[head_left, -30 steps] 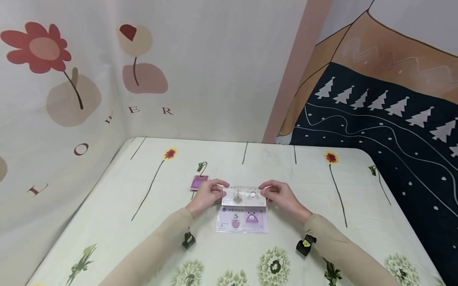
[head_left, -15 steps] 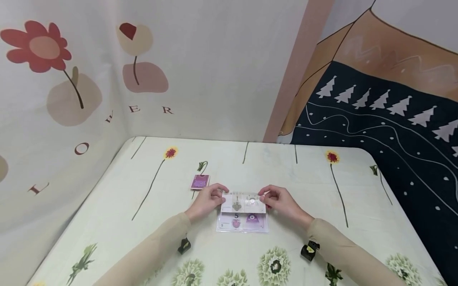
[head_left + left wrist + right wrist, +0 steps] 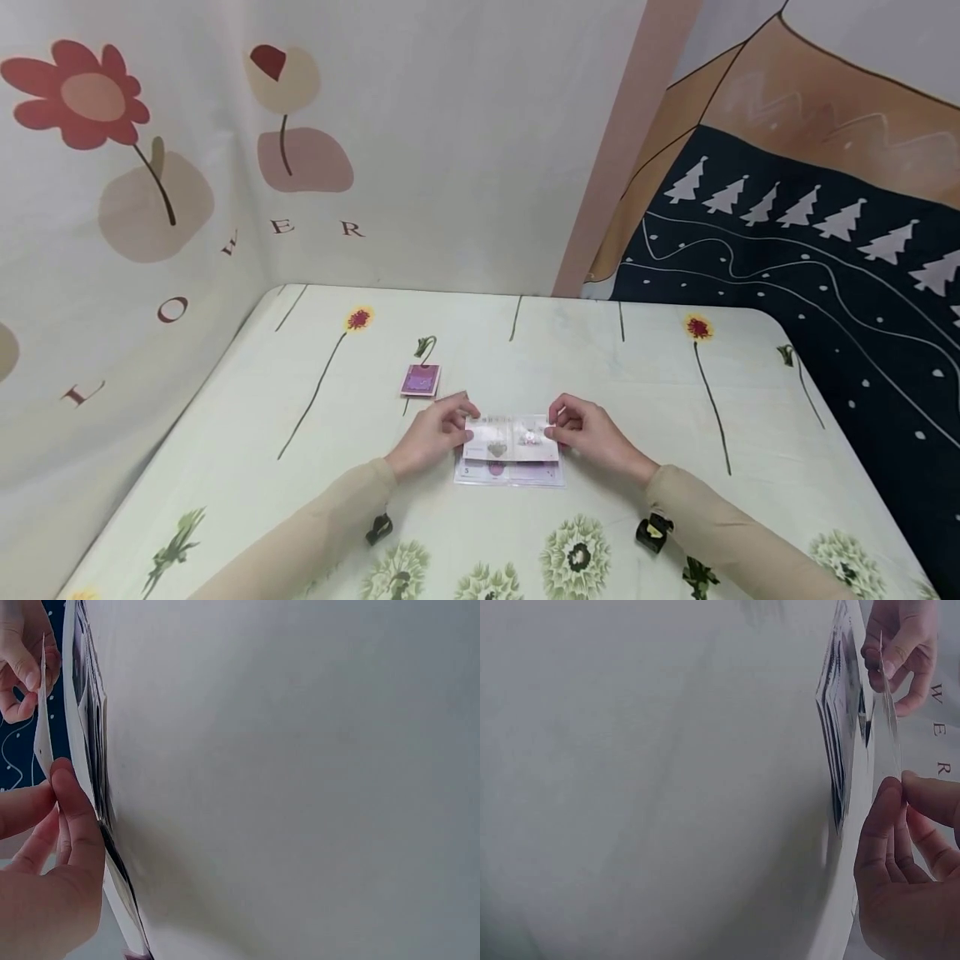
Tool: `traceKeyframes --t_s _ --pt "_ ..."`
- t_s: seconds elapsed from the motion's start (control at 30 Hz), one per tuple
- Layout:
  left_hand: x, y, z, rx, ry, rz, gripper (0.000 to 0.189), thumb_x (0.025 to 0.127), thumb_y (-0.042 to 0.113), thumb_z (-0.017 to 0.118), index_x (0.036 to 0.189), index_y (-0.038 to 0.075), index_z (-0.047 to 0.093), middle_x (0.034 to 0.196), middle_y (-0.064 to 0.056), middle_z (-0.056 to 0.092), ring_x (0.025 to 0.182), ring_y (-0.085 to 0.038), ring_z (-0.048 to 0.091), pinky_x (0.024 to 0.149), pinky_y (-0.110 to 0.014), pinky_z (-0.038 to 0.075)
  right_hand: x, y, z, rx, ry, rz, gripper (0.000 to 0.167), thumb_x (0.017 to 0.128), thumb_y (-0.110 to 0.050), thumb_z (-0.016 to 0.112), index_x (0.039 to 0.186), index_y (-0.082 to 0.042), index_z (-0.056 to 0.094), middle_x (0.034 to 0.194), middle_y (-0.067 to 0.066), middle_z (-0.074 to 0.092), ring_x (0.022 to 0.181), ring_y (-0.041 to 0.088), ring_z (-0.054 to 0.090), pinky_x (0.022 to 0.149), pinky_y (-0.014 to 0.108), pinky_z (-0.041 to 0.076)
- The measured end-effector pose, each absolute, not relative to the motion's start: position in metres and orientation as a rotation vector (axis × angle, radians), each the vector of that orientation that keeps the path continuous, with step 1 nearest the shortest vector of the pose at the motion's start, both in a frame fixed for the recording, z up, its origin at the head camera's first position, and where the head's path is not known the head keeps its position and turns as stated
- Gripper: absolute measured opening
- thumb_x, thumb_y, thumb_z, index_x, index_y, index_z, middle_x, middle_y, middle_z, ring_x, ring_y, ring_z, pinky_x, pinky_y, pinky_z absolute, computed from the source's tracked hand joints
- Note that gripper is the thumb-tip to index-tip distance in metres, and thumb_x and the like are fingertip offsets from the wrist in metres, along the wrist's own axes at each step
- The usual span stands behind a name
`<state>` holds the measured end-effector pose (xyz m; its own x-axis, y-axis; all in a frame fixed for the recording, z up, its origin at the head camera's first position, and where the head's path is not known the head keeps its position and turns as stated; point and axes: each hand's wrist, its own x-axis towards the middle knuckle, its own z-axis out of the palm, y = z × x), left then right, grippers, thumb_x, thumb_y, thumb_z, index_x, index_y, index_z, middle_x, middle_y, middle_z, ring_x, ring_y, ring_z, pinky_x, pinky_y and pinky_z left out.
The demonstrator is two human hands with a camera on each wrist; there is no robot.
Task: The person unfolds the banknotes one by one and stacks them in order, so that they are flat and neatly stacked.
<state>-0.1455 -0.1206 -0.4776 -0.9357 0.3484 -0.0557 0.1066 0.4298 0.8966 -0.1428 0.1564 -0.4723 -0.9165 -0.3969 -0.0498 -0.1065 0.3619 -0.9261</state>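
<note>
A pale play banknote (image 3: 497, 435) is held up by both hands, one at each short end. My left hand (image 3: 431, 435) pinches its left end between thumb and fingers, and my right hand (image 3: 597, 435) pinches the right end. Under it on the table lies a purple play banknote marked 5 (image 3: 480, 478), largely covered in the head view. From the right wrist the held note looks thin and edge-on, apart from a layered stack of notes (image 3: 837, 727) below. In the left wrist view the same stack (image 3: 91, 735) shows several edges.
A small purple stack of cards or notes (image 3: 421, 380) lies beyond my left hand on the flower-print tablecloth (image 3: 315, 500). A white printed curtain (image 3: 450, 167) hangs behind the table, and a dark cloth with tree prints (image 3: 720, 242) hangs at the right.
Both hands have moved toward me with the pale banknote, lowering it across the purple note marked 5, so less of that note shows. The small purple stack has stayed put.
</note>
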Motion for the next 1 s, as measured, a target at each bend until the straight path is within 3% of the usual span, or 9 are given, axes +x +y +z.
traceKeyframes --t_s 0.2,0.4,1.0 --pt "-0.14 -0.121 -0.477 0.387 2.47 1.469 0.027 0.081 -0.008 0.068 0.105 0.005 0.065 0.082 -0.003 0.057 0.074 -0.015 0.058 0.063 -0.024 0.05 -0.136 0.153 -0.466 -0.537 2.408 -1.504 0.011 0.087 0.006 0.065 0.09 0.003 0.055 0.075 0.014 0.058 0.062 0.023 0.054 0.054 0.021 0.043" --pt "-0.136 -0.121 -0.479 0.432 2.502 1.42 0.026 0.08 -0.008 0.069 0.103 0.005 0.065 0.08 -0.001 0.058 0.07 -0.013 0.06 0.064 -0.026 0.051 -0.139 0.157 -0.477 -0.585 2.431 -1.445 0.014 0.086 0.0 0.07 0.089 -0.005 0.057 0.073 0.003 0.058 0.06 0.01 0.051 0.053 0.02 0.043" --pt "-0.135 -0.122 -0.479 0.368 2.391 1.451 0.013 0.083 -0.007 0.068 0.095 -0.002 0.067 0.081 -0.004 0.06 0.071 -0.016 0.064 0.062 -0.025 0.056 -0.142 0.158 -0.481 -0.702 2.483 -1.268 0.006 0.09 -0.005 0.065 0.088 -0.011 0.065 0.069 -0.006 0.055 0.058 0.006 0.047 0.054 0.021 0.04"
